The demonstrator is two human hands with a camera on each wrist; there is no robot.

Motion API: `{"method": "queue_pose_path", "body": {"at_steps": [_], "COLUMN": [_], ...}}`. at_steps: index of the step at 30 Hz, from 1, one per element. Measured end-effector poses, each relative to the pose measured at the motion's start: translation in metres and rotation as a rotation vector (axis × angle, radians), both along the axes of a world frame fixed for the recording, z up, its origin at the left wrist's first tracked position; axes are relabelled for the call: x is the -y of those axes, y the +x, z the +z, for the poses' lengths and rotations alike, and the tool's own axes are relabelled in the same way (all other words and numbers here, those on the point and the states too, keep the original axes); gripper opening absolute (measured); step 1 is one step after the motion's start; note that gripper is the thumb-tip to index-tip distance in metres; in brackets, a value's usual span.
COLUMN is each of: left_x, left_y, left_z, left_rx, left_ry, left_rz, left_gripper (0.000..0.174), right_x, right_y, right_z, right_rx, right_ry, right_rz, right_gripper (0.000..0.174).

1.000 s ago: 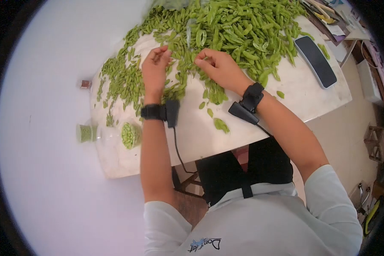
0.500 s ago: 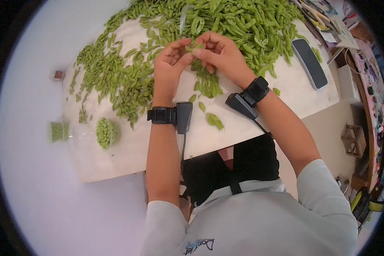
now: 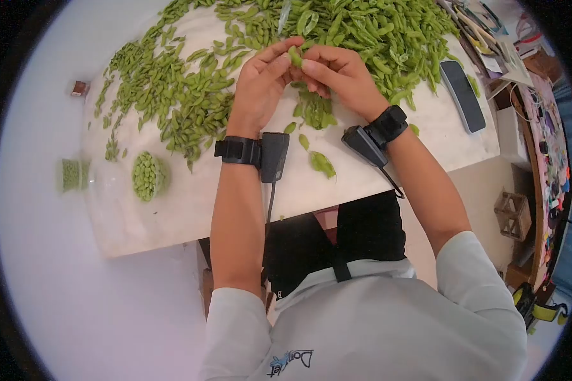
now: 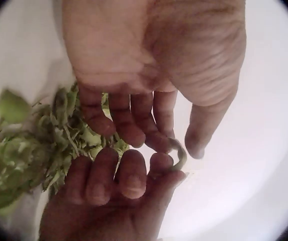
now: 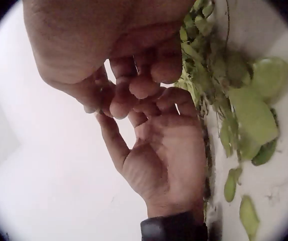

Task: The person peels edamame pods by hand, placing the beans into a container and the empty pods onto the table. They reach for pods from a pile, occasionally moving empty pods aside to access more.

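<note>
One green pod point(image 3: 296, 58), upper middle of the frame — light and bendy, I'd judge, best taken by its ends — pinched in the right hand point(image 3: 346, 75), the left hand point(image 3: 258, 87) touching it, thumb apart.

The pinched edamame pod point(image 3: 296, 58) looks smooth-skinned, and the heaped pods point(image 3: 388, 47) have a faint sheen. The tabletop point(image 3: 190, 219) is smooth and slightly glossy. The phone point(image 3: 463, 96) has a dark, glassy screen. The left wrist's camera housing point(image 3: 274, 159) looks like matt black plastic; the shirt point(image 3: 388, 317) is soft, matt cloth, and the small floor stand point(image 3: 513, 216) looks wooden.
</note>
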State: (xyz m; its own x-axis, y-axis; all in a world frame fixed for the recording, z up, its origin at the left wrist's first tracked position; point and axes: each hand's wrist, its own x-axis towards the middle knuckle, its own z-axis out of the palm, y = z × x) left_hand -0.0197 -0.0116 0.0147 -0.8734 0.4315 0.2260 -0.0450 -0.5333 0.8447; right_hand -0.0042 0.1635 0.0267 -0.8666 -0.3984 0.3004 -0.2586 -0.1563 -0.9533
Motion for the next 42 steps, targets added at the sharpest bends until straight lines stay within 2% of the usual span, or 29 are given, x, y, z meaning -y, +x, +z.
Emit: {"method": "queue_pose_path", "body": {"at_steps": [3,6,10,13,19,22,25,28,31,34,37,40,42], "left_x": [0.0,0.0,-0.003,-0.004,-0.007,-0.01,-0.012,-0.013,-0.019,-0.018,-0.014,-0.01,-0.009], "left_y": [-0.001,-0.003,-0.003,0.0,0.001,0.001,0.004,0.003,0.005,0.004,0.006,-0.001,-0.001], "left_z": [-0.003,-0.001,-0.003,-0.003,-0.003,-0.003,-0.001,-0.002,-0.001,0.002,0.006,0.003,0.0], "left_rx": [-0.042,-0.044,-0.076,-0.141,-0.184,-0.206,-0.222,-0.331,-0.369,-0.378,-0.381,-0.82,-0.801], "left_ry": [-0.073,-0.285,-0.181,-0.231,-0.241,-0.205,-0.291,-0.189,-0.228,-0.366,-0.612,-0.815,-0.844], "left_rz": [0.123,0.259,0.307,0.373,0.462,0.479,0.53,0.5,0.566,0.631,0.638,0.772,0.754], "left_gripper": [0.03,0.026,0.025,0.025,0.026,0.024,0.023,0.022,0.02,0.015,0.017,0.021,0.021], "right_x": [0.001,-0.002,-0.003,-0.003,-0.002,-0.001,-0.001,0.001,0.0,0.002,0.0,-0.002,-0.002], "right_y": [-0.001,-0.005,-0.007,-0.009,-0.008,-0.004,-0.005,-0.004,-0.005,-0.003,-0.004,-0.004,-0.005], "right_z": [-0.003,-0.003,-0.006,-0.008,-0.007,-0.001,-0.005,-0.005,-0.005,0.001,0.001,0.0,-0.003], "right_rx": [0.048,-0.036,-0.123,-0.173,-0.083,0.148,0.289,0.416,0.408,0.259,0.074,0.026,0.005], "right_ry": [0.037,0.086,0.153,0.237,0.18,0.037,-0.133,-0.343,-0.425,-0.156,0.038,0.087,0.1], "right_rz": [-0.075,-0.091,-0.186,-0.259,-0.235,-0.137,-0.05,0.016,0.049,-0.141,-0.209,-0.255,-0.258], "right_gripper": [0.022,0.024,0.028,0.029,0.03,0.029,0.028,0.028,0.028,0.029,0.031,0.032,0.032]}}
